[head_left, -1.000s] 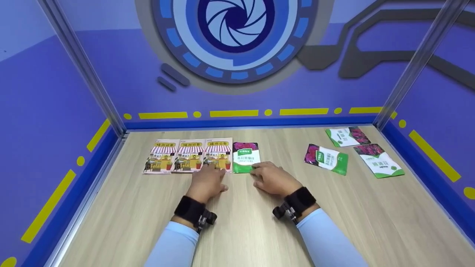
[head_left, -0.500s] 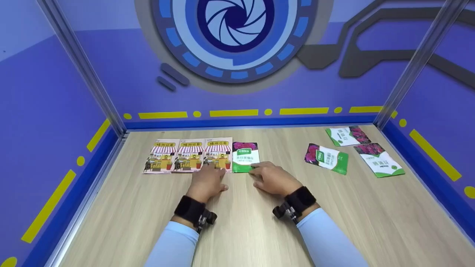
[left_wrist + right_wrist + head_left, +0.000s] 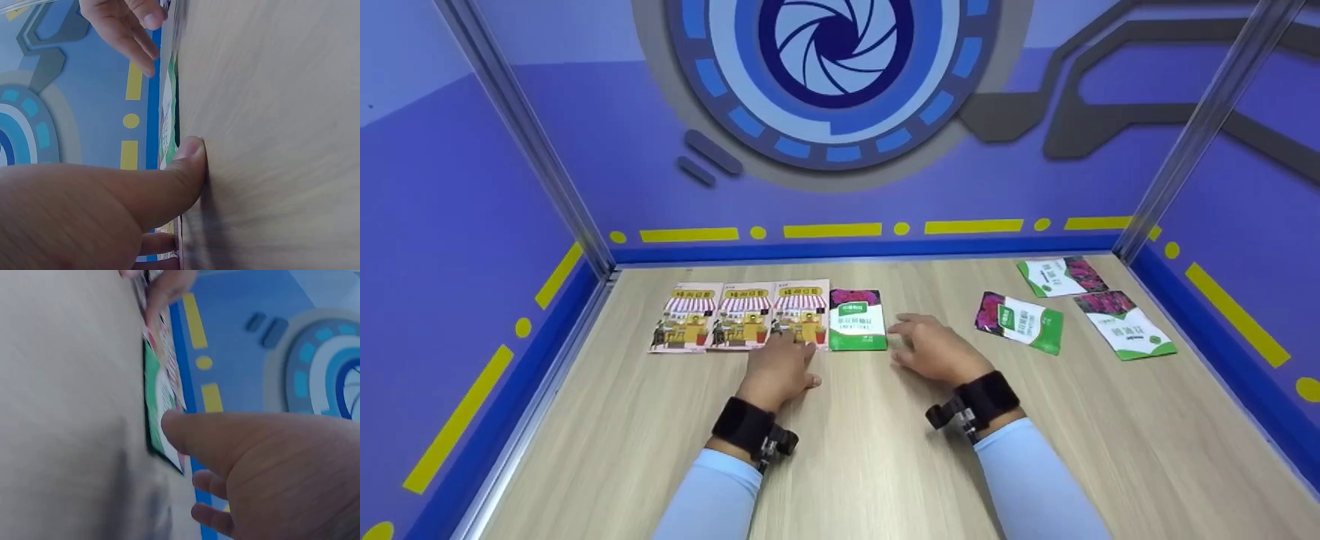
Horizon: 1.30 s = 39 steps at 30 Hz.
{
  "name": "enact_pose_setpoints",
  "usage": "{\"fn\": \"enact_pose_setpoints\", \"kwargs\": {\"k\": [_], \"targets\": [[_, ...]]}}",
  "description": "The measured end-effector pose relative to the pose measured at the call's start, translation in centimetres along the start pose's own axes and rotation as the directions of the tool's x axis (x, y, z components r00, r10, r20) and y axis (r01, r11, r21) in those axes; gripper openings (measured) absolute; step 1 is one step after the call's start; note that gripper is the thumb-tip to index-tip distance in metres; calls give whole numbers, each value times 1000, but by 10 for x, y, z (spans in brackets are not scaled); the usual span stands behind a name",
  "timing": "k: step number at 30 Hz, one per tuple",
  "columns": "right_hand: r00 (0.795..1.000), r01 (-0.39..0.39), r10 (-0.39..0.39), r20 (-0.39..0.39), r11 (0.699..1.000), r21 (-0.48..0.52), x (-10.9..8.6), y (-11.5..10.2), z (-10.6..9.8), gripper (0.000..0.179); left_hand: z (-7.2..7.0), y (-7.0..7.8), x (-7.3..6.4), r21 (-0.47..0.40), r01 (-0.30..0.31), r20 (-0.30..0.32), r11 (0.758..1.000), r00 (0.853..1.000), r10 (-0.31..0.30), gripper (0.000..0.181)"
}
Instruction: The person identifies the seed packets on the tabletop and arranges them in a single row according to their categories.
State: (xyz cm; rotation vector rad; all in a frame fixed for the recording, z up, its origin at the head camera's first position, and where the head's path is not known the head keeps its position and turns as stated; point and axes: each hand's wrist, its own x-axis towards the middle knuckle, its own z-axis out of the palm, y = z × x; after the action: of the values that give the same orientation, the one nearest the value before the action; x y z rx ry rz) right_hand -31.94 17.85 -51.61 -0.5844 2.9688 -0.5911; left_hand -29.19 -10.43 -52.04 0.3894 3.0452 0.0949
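Note:
Three pink packets printed with a striped shop awning lie side by side in the head view: a left one (image 3: pixel 684 319), a middle one (image 3: pixel 740 319) and a right one (image 3: pixel 801 311). Against the right one lies a green-and-white flower seed packet (image 3: pixel 858 324). My left hand (image 3: pixel 778 369) rests its fingertips on the lower edge of the right pink packet, thumb out to the side. Just right of the seed packet, my right hand (image 3: pixel 939 349) hovers with loosely bent fingers and holds nothing. In the right wrist view the seed packet (image 3: pixel 160 405) shows behind the thumb.
Further right lie three more seed packets: a slanted one (image 3: pixel 1020 322), one by the back edge (image 3: pixel 1063 276) and one near the right wall (image 3: pixel 1125 324). Blue-purple panels (image 3: pixel 840 206) enclose the wooden table (image 3: pixel 840 457) at the back and both sides.
My right hand has come off the lower right corner of the seed packet and shifted right. The left hand and the packets stay where they were.

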Motion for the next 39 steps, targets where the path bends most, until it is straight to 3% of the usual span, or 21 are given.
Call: {"fn": "enact_pose_setpoints", "kwargs": {"k": [12,16,21,27,33,39], "targets": [[982,-157,169,-85,979,130,-22,89,-48,49,1,0,0,1,2,-7,1000,1000,-2,62],[959,-274,280,-45,955,110,-34,110,-58,56,0,0,-1,-7,11,2,1000,1000,-11,63],[911,-412,410,47,906,92,-48,129,-65,66,-1,1,-2,-18,20,18,1000,1000,-20,64],[867,-494,481,126,863,107,-60,143,-69,55,-2,2,-1,-25,22,20,999,1000,-22,64],[890,-455,452,65,889,53,-56,143,-66,54,0,1,0,-25,24,12,999,1000,-24,64],[890,-455,456,-17,889,46,-45,129,-55,47,-1,2,-1,-33,26,13,999,1000,-26,64]]}}
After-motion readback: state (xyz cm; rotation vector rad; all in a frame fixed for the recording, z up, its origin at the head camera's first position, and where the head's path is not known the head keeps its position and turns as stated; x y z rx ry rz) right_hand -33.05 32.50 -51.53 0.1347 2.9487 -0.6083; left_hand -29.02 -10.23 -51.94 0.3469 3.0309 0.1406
